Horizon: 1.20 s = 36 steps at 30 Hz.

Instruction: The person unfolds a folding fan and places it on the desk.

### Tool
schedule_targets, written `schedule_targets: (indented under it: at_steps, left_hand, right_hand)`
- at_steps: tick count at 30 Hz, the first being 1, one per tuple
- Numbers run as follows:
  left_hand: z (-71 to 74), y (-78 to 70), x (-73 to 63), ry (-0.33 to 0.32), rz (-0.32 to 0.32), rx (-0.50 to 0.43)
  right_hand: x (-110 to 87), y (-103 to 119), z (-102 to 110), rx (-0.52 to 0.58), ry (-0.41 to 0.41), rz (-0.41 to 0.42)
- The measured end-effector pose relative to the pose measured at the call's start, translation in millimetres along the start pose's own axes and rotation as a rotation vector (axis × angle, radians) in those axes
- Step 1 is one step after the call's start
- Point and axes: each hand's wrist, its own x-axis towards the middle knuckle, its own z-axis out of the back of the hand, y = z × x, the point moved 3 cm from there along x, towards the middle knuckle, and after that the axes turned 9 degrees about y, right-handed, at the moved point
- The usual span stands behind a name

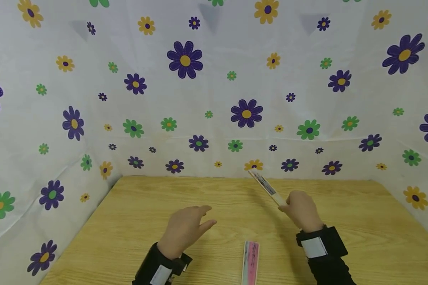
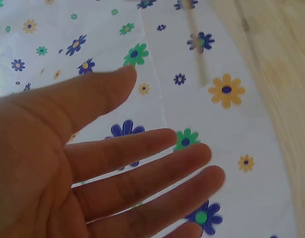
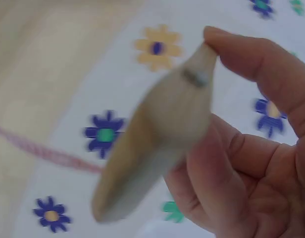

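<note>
My right hand (image 1: 302, 210) pinches a folded hand fan (image 1: 267, 187) by its pivot end, raised over the table and slanting up to the left. In the right wrist view the wooden end of this fan (image 3: 177, 104) shows a metal rivet, and the thumb and fingers of the right hand (image 3: 256, 173) grip its narrow tip. A second folded fan (image 1: 250, 263), pink and grey-green, lies on the table between the arms, cut off by the lower edge. My left hand (image 1: 185, 229) hovers left of it with fingers spread and holds nothing; its palm (image 2: 28, 163) faces the wrist camera.
The wooden table (image 1: 146, 194) reaches back to a white cloth (image 1: 214, 91) printed with purple, yellow and green flowers, which also rises at both sides. Black wrist bands (image 1: 322, 242) sit on both arms.
</note>
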Motion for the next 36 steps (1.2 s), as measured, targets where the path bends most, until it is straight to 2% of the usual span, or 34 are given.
schedule_targets:
  at_steps: [4,6,8,13,15,17,20,23,25,28,36]
  left_hand:
    - [-5.7,-15.9,3.8,-0.042,-0.051,-0.083]
    - [-8.5,-26.0,7.0,-0.072,-0.074,-0.154]
    - [-10.9,-36.5,11.8,-0.098,-0.099,-0.266]
    - [-9.9,-57.0,24.3,-0.127,-0.123,-0.676]
    - [-7.6,-61.6,26.4,-0.157,-0.12,-0.763]
    - [-6.1,-63.0,27.4,-0.168,-0.107,-0.807]
    - [-5.8,-60.7,28.3,-0.115,-0.104,-0.92]
    - [-8.9,-55.9,30.1,-0.013,-0.101,-1.077]
    - [-11.7,-54.3,31.8,0.028,-0.101,-1.13]
    - [-16.1,-54.1,35.1,0.037,-0.091,-1.146]
    - [-21.9,-54.4,37.5,0.021,-0.035,-1.157]
  right_hand:
    - [-20.7,27.6,18.4,0.076,-0.029,0.066]
    - [-32.3,41.8,23.3,0.1,-0.041,0.09]
    - [-43.7,54.4,25.1,0.119,-0.065,0.123]
    - [-63.9,77.5,16.0,0.138,-0.133,0.208]
    - [-68.0,83.2,11.3,0.123,-0.173,0.244]
    - [-69.8,86.3,7.9,0.101,-0.201,0.268]
    - [-67.1,86.5,6.4,0.116,-0.189,0.281]
    - [-61.3,83.7,6.1,0.181,-0.105,0.282]
    - [-58.1,82.0,5.7,0.219,-0.048,0.276]
    - [-54.6,80.7,4.5,0.235,0.005,0.265]
    - [-53.7,80.2,2.6,0.247,0.022,0.248]
